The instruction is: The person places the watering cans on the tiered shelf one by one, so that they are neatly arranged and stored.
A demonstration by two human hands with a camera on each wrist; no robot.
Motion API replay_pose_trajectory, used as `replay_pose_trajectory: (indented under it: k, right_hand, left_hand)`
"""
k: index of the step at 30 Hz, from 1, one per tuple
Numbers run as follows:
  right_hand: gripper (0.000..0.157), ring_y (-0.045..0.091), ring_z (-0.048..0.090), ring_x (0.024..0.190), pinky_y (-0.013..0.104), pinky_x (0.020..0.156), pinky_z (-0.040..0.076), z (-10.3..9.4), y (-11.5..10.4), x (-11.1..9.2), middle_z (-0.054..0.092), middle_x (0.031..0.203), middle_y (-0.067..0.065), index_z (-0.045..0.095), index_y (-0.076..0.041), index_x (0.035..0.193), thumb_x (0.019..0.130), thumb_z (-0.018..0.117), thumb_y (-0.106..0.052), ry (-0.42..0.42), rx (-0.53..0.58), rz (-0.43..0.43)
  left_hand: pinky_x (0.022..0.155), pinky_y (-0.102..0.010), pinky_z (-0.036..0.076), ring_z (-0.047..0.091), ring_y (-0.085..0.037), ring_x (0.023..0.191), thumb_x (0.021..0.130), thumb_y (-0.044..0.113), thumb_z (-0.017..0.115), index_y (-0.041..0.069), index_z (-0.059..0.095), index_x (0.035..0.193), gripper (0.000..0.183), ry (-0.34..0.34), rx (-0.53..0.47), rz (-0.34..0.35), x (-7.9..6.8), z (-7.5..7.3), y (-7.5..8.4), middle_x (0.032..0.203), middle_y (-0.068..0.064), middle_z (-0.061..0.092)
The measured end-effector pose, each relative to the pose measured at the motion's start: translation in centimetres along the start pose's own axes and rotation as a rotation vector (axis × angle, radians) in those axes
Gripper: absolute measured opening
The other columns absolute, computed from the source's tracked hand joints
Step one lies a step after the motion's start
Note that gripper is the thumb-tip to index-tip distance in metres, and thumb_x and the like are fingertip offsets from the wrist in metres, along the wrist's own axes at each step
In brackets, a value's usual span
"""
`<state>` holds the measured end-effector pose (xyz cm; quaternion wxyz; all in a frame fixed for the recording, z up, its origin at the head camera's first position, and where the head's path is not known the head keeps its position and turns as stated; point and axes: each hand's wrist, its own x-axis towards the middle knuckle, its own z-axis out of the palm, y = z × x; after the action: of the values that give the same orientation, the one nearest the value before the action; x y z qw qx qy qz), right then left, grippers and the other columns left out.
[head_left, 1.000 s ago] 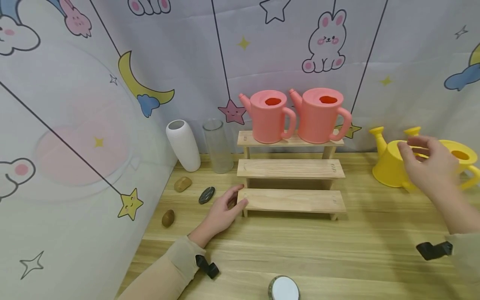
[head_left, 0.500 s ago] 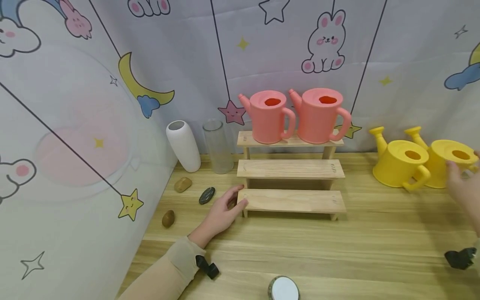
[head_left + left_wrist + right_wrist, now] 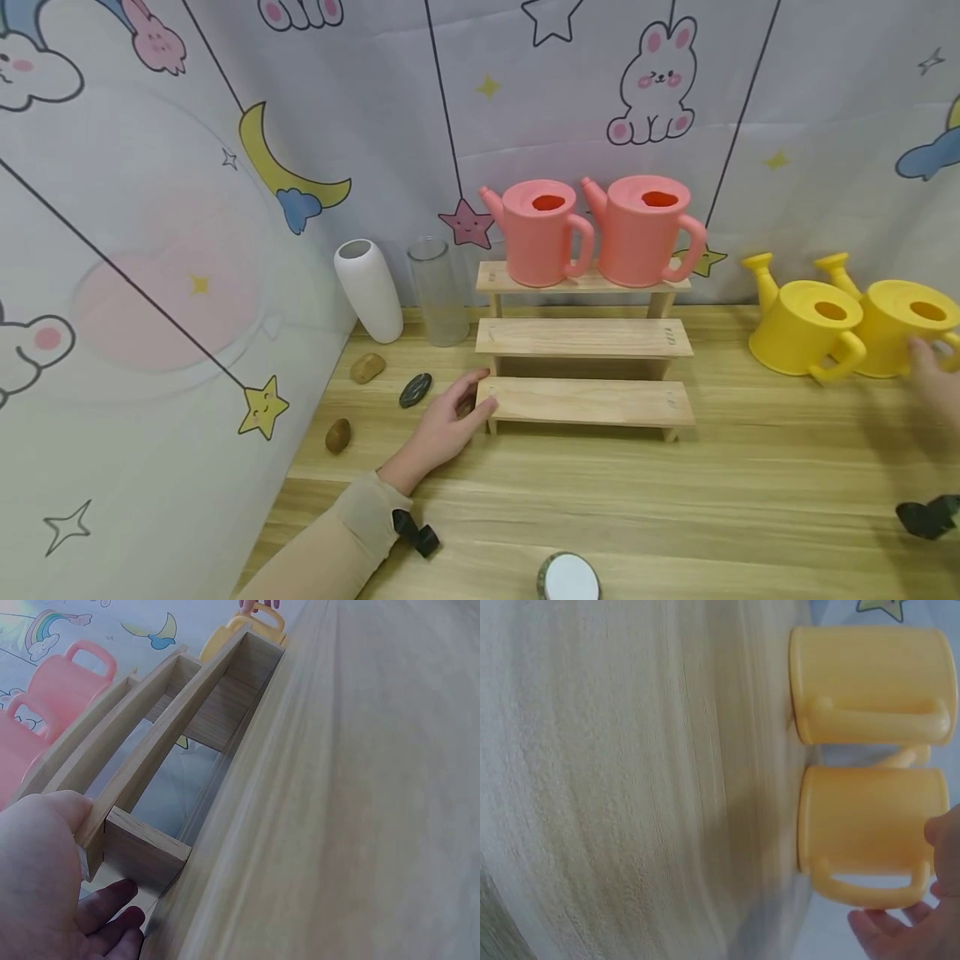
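My left hand [image 3: 438,429] grips the left end of the lowest board on a three-tier wooden stand [image 3: 585,402]. In the left wrist view its thumb lies along the board's edge, with the fingers [image 3: 112,907] beside the end support. Far to the right, my right hand [image 3: 937,383], partly cut off by the frame edge, is at the handle of the right yellow watering can [image 3: 885,333]. From the right wrist, the thumb [image 3: 936,829] overlaps the can's top and the fingers [image 3: 877,922] lie around the handle [image 3: 874,894]. This can stands upright on the table.
Another yellow watering can [image 3: 802,333] stands close beside it. Two pink watering cans [image 3: 540,242] occupy the stand's top tier. Left of the stand are a white vase [image 3: 371,292], a glass vase [image 3: 440,300] and several stones [image 3: 415,390]. A white-topped jar [image 3: 568,577] sits at the front.
My right hand has moved right from above the yellow watering cans, then down to the right can's handle. My left hand has stayed on the stand.
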<state>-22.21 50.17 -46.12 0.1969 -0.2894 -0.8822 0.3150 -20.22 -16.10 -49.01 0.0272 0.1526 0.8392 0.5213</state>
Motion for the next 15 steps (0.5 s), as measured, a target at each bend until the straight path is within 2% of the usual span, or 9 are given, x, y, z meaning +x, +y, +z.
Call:
replay_pose_trajectory:
  k: [1, 3, 4, 6, 7, 10, 11, 13, 15]
  right_hand:
    - [0.071, 0.039, 0.040, 0.143, 0.049, 0.117, 0.041, 0.05, 0.03, -0.03, 0.024, 0.162, 0.030, 0.014, -0.001, 0.162, 0.107, 0.032, -0.042, -0.006, 0.007, 0.012]
    - [0.066, 0.018, 0.054, 0.114, 0.028, 0.093, 0.048, 0.06, -0.06, -0.17, 0.041, 0.142, 0.032, 0.025, 0.002, 0.157, 0.107, 0.032, -0.040, -0.021, 0.010, 0.041]
    - [0.063, 0.006, 0.051, 0.098, 0.021, 0.080, 0.043, 0.14, -0.12, -0.21, 0.046, 0.129, 0.029, 0.029, 0.004, 0.154, 0.108, 0.032, -0.039, -0.015, 0.010, 0.046]
    - [0.054, -0.009, 0.030, 0.078, 0.015, 0.065, 0.026, 0.22, -0.23, -0.31, 0.048, 0.106, 0.011, 0.036, 0.002, 0.149, 0.108, 0.035, -0.033, 0.006, 0.000, 0.061]
    - [0.051, -0.013, 0.023, 0.076, 0.014, 0.063, 0.025, 0.30, -0.27, -0.35, 0.044, 0.099, 0.001, 0.037, 0.000, 0.148, 0.108, 0.037, -0.032, 0.011, 0.025, 0.084]
    - [0.048, -0.016, 0.020, 0.076, 0.012, 0.064, 0.024, 0.47, -0.43, -0.54, 0.040, 0.098, -0.007, 0.037, -0.004, 0.150, 0.108, 0.038, -0.029, 0.034, 0.040, 0.112]
    - [0.049, -0.016, 0.021, 0.079, 0.012, 0.065, 0.024, 0.51, -0.48, -0.61, 0.044, 0.101, -0.005, 0.036, -0.005, 0.152, 0.109, 0.038, -0.029, 0.033, 0.038, 0.128]
    - [0.051, -0.012, 0.026, 0.081, 0.012, 0.066, 0.024, 0.52, -0.59, -0.73, 0.051, 0.110, 0.010, 0.034, -0.003, 0.154, 0.110, 0.034, -0.029, 0.019, 0.021, 0.145]
    - [0.053, -0.003, 0.033, 0.082, 0.014, 0.064, 0.025, 0.44, -0.71, -0.76, 0.049, 0.116, 0.024, 0.032, 0.001, 0.154, 0.112, 0.029, -0.030, 0.004, -0.024, 0.155]
  left_hand:
    - [0.121, -0.039, 0.043, 0.051, -0.018, 0.143, 0.100, 0.049, 0.062, 0.030, 0.047, 0.151, 0.056, -0.002, 0.001, 0.000, 0.02, 0.01, -0.02, 0.157, 0.003, 0.050]
    - [0.121, -0.039, 0.043, 0.051, -0.017, 0.143, 0.100, 0.049, 0.062, 0.031, 0.047, 0.151, 0.056, -0.004, 0.001, -0.001, 0.07, 0.04, -0.04, 0.157, 0.004, 0.049]
    - [0.121, -0.039, 0.043, 0.051, -0.017, 0.143, 0.100, 0.048, 0.062, 0.031, 0.047, 0.151, 0.055, -0.006, 0.000, 0.000, 0.09, 0.04, -0.05, 0.157, 0.004, 0.049]
    - [0.121, -0.039, 0.043, 0.051, -0.017, 0.143, 0.101, 0.048, 0.062, 0.031, 0.047, 0.151, 0.055, -0.008, 0.000, 0.004, 0.12, 0.06, -0.09, 0.157, 0.004, 0.049]
    - [0.121, -0.038, 0.043, 0.051, -0.016, 0.143, 0.100, 0.049, 0.062, 0.031, 0.047, 0.150, 0.055, -0.008, 0.000, 0.001, 0.13, 0.06, -0.10, 0.157, 0.004, 0.049]
    - [0.120, -0.037, 0.043, 0.050, -0.015, 0.144, 0.100, 0.050, 0.062, 0.032, 0.047, 0.150, 0.055, -0.008, 0.003, -0.001, 0.17, 0.06, -0.15, 0.157, 0.005, 0.049]
    - [0.120, -0.037, 0.043, 0.050, -0.016, 0.144, 0.100, 0.049, 0.062, 0.031, 0.047, 0.150, 0.055, -0.007, 0.003, 0.003, 0.19, 0.06, -0.17, 0.157, 0.005, 0.049]
    - [0.121, -0.037, 0.043, 0.049, -0.016, 0.144, 0.100, 0.049, 0.062, 0.030, 0.047, 0.150, 0.055, -0.005, 0.005, 0.006, 0.22, 0.07, -0.20, 0.157, 0.004, 0.049]
    - [0.121, -0.038, 0.043, 0.049, -0.017, 0.145, 0.100, 0.049, 0.062, 0.030, 0.048, 0.151, 0.056, -0.003, 0.007, 0.009, 0.23, 0.07, -0.22, 0.157, 0.003, 0.049]
